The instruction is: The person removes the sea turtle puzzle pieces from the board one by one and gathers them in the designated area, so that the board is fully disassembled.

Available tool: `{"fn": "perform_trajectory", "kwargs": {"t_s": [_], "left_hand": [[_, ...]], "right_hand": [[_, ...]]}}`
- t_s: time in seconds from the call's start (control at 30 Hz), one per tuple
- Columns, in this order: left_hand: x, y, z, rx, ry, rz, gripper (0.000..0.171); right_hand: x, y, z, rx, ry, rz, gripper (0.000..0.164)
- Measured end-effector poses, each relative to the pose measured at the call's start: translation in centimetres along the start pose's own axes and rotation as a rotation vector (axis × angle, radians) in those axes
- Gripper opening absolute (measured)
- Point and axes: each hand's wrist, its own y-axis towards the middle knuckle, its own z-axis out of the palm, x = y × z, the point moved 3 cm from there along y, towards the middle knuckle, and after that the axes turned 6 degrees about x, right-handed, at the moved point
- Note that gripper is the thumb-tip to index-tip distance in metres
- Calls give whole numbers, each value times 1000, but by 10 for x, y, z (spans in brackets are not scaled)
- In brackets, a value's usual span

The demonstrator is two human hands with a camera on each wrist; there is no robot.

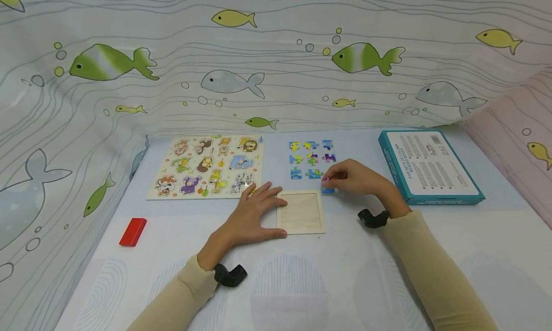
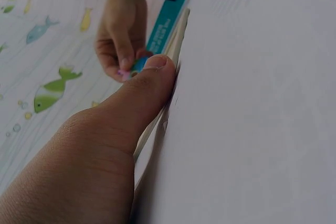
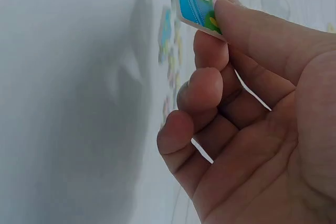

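Note:
My right hand [image 1: 353, 176] pinches a jigsaw puzzle piece [image 3: 193, 4] between thumb and forefinger; it is blue with a bit of green and yellow. In the head view this hand is by the upper right corner of a small square wooden puzzle tray [image 1: 301, 215] with a raised rim and bare inside. Spread at the tray's left side is my left hand [image 1: 250, 218], its thumb at the lower left corner and fingertips along the upper left. The left wrist view has the thumb [image 2: 149, 85] against the tray's edge. Several loose puzzle pieces [image 1: 312, 157] lie in rows behind the tray.
A wooden board [image 1: 196, 151] with animal pieces lies at the back left. The teal and white box [image 1: 435, 163] lies at the back right. A red block [image 1: 132, 232] is at the left. Behind stands a fish-patterned cloth [image 1: 284, 48].

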Motion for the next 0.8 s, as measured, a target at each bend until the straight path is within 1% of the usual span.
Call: {"fn": "perform_trajectory", "kwargs": {"t_s": [0.1,0.23,0.53,0.67,0.8], "left_hand": [[0,-1,0,3,-2,-4,69],[1,-1,1,1,-3,-2,68],[0,-1,1,-4,-12,2,68],[-1,-1,1,-5,-9,4,68],[-1,-1,1,-5,-11,3,68]], "right_hand": [[-7,-1,-7,-25,1,37,8],[-13,-1,-12,-38,-3,77,11],[-26,9,-21,-34,-19,144,16],[-30,15,-25,-38,-53,159,17],[-34,19,-28,-48,-78,154,16]]}}
